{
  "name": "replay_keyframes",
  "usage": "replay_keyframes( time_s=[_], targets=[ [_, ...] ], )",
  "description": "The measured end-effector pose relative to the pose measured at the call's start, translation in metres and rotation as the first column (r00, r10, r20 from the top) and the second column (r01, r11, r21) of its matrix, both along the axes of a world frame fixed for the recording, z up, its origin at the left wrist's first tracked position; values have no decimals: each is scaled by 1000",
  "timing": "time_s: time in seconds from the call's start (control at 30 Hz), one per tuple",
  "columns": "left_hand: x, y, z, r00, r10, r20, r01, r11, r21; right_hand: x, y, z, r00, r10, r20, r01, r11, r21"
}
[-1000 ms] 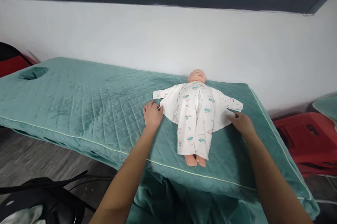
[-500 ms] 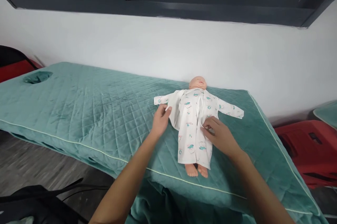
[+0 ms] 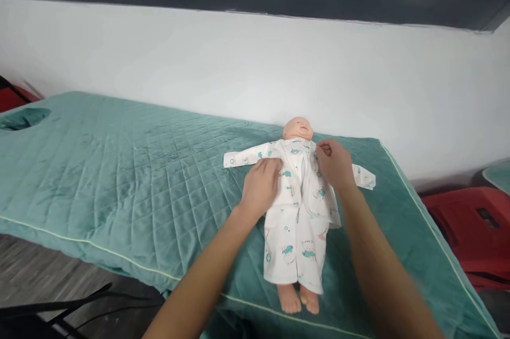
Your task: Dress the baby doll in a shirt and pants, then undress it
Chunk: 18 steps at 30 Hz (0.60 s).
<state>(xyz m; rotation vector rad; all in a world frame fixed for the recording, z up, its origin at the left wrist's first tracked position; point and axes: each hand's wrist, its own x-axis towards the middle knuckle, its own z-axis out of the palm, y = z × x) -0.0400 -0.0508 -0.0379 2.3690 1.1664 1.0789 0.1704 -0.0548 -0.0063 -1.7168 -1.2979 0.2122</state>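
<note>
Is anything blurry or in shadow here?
Head view: the right hand looks slightly smeared, and small prints on the white top are soft; head view: dim shading darkens the green bed cover right of the printed trousers.

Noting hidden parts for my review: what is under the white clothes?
A doll: its head and feet show beyond the white clothes. Its torso, arms and most of its legs are covered, so they cannot be seen.

Apparently a massage room: a quilted green bed (image 3: pixel 159 195) spreads below the left hand (image 3: pixel 261 186), its face hole (image 3: pixel 24 119) far leftward.
</note>
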Motion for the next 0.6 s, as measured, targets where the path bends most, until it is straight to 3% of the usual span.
replay_keyframes(
  time_s=[0.1, 0.23, 0.4, 0.6],
  targets=[
    [21, 24, 11, 999, -22, -42, 20, 998, -57, -6, 28, -5, 995, -82, 51, 81, 996, 23],
    [42, 44, 28, 989, -147, -14, 144, 982, -119, -10, 32, -16, 998, -62, -30, 63, 998, 30],
    [49, 74, 40, 999, 48, 11, -45, 980, -192, -5, 29, -21, 986, -63, -155, 60, 998, -26],
    [75, 92, 32, 998, 45, -46, -56, 963, -265, -9, 31, -18, 984, -92, -153, 73, 989, -125]
  ],
)
